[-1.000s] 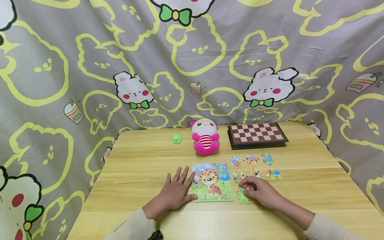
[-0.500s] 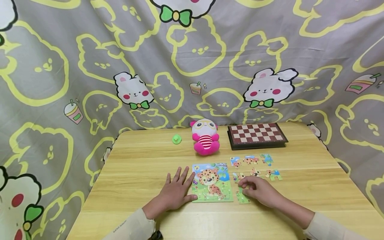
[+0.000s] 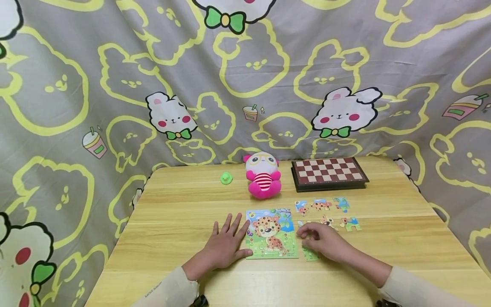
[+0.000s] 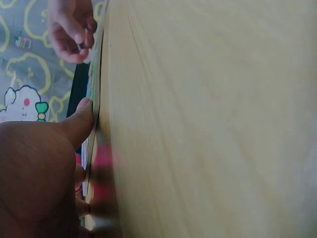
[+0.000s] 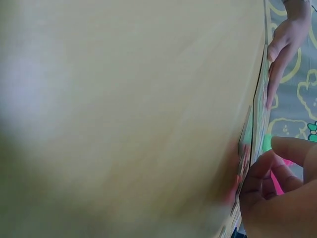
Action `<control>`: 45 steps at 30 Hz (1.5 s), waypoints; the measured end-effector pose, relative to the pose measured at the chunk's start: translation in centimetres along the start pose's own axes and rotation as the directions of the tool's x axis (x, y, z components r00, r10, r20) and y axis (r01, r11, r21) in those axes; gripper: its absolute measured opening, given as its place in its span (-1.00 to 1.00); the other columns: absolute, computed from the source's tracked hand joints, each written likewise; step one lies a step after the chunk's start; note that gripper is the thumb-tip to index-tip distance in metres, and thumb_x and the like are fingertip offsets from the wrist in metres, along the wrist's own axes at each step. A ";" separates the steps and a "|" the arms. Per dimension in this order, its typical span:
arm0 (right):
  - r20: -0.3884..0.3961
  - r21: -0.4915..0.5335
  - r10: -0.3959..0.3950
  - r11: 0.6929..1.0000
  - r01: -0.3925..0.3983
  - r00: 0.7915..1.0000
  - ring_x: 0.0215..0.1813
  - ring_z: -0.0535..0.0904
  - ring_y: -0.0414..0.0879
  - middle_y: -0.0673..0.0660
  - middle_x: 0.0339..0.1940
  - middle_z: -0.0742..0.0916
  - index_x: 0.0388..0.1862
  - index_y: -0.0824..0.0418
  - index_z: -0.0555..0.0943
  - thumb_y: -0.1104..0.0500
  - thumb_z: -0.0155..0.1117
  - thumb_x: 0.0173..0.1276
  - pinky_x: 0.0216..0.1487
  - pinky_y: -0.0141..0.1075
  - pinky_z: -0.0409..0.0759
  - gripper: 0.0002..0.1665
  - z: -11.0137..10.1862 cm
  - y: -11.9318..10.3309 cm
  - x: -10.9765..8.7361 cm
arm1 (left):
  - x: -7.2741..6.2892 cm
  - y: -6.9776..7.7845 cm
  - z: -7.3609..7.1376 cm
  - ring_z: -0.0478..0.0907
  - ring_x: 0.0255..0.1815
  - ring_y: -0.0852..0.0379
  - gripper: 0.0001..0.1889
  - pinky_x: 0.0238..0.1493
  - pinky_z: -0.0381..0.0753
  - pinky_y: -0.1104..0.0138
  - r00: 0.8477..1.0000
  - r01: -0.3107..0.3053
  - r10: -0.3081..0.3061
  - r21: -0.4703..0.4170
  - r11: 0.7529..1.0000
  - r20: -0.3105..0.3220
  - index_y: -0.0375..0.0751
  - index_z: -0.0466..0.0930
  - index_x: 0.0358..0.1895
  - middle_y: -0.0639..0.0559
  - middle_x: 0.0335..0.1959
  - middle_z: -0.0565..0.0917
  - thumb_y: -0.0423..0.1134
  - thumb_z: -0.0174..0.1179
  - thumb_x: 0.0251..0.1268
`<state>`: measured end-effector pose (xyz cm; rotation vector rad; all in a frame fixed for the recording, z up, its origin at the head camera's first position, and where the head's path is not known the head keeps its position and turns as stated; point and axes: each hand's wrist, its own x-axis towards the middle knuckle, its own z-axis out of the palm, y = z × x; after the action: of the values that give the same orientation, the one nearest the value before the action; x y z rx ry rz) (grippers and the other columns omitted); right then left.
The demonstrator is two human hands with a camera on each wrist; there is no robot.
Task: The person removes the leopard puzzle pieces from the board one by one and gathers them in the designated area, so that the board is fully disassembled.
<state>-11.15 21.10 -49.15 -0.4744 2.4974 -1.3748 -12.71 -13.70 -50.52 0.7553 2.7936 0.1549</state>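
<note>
The left hand [image 3: 224,247] lies on the table with fingers spread. Its thumb and index finger touch the left edge of a square leopard puzzle board [image 3: 271,232]. The right hand [image 3: 326,239] hovers low over loose puzzle pieces just right of the board, fingers loosely curled. In the right wrist view its thumb [image 5: 290,148] and index finger stand apart, with nothing visible between them. Below that hand a green puzzle piece [image 3: 310,255] shows partly, and another piece is mostly hidden by the fingers. Several leopard puzzle pieces [image 3: 321,205] lie in rows behind it.
A pink-and-white panda plush [image 3: 264,175] sits behind the board. A small green duck toy [image 3: 226,178] is to its left. At the back right lies a folded chessboard box [image 3: 329,172]. Patterned grey curtain [image 3: 268,85] closes off the table's back and sides.
The right hand has shifted slightly left toward the board, covering more of the nearest leopard piece. The left hand and the board stay where they were.
</note>
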 end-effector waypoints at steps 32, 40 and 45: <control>0.072 -0.007 -0.082 0.997 0.083 0.994 -0.27 0.54 -0.21 0.03 -0.15 0.72 -0.02 0.19 0.73 0.25 0.50 0.27 -0.24 -0.37 0.55 -0.71 4.3 -3.2 3.6 | 0.0 0.2 -0.4 -0.21 0.69 -0.31 -0.05 0.46 0.00 -0.43 1.000 0.001 -0.002 0.018 1.000 0.004 0.08 -0.07 0.71 -0.13 0.72 -0.13 0.50 -0.12 0.42; 0.083 -0.091 -0.057 0.994 0.065 0.995 -0.32 0.48 -0.19 0.00 -0.13 0.67 0.05 0.14 0.70 0.24 0.54 0.23 -0.32 -0.33 0.48 -0.61 4.9 -3.1 4.0 | -0.1 0.3 -0.5 -0.21 0.70 -0.30 -0.05 0.46 -0.01 -0.43 1.000 0.000 -0.001 0.016 1.000 0.008 0.08 -0.07 0.71 -0.13 0.72 -0.13 0.49 -0.11 0.43; 0.096 -0.127 -0.065 0.989 0.077 0.993 -0.34 0.47 -0.22 0.01 -0.06 0.65 0.11 0.17 0.67 0.21 0.58 0.20 -0.32 -0.34 0.49 -0.52 5.0 -3.2 4.1 | 0.1 0.2 -0.4 -0.23 0.70 -0.29 -0.05 0.47 -0.01 -0.42 1.000 0.009 -0.009 0.025 1.000 0.013 0.09 -0.09 0.71 -0.11 0.73 -0.14 0.50 -0.13 0.42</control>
<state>-12.50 14.02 -49.33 -0.6446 2.5276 -1.1895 -12.77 -13.49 -50.14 0.7467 2.7908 0.1137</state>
